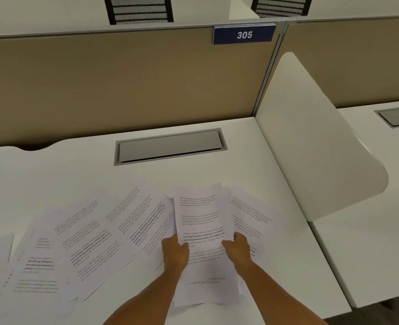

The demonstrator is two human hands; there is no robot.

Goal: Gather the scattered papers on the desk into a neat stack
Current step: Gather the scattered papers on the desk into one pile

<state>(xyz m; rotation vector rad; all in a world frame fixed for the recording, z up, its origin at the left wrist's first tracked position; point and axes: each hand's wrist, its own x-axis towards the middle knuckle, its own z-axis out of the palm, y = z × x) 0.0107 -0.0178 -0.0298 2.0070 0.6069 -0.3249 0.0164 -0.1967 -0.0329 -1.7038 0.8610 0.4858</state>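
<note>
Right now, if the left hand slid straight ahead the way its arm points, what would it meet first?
Probably the held sheets themselves: the left hand grips their left edge. Beyond them lies bare desk, then the grey cable hatch, though depth is unclear.

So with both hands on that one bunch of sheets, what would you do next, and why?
Probably slide the held bunch left over the nearest loose sheet and take it in. The left hand and right hand each have a grip on a side of the bunch, while most of the papers lie fanned out to the left on the desk, with one sheet on the right.
</note>
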